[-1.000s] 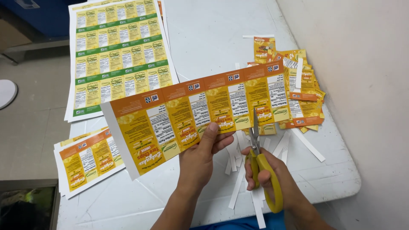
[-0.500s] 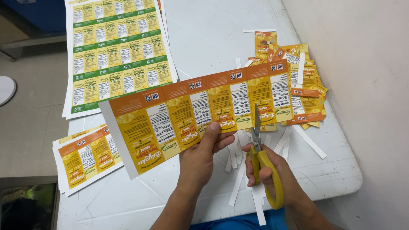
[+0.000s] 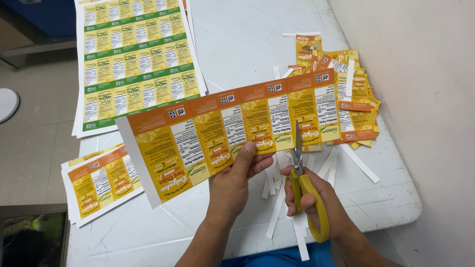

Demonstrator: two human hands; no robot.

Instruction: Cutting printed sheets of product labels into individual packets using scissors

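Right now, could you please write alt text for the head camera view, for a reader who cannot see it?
Seen from above, a left hand holds up a long orange-and-yellow strip of printed labels while the right hand cuts into its lower edge with yellow-handled scissors. On the white table lie uncut label sheets, a pile of cut labels and white paper offcuts.

Single head view, looking steeply down, close over table [image 3: 237,39]; far edge probably cropped.

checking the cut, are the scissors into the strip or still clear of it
Into it: the scissors blades overlap the strip's lower edge between two labels, held by the right hand.
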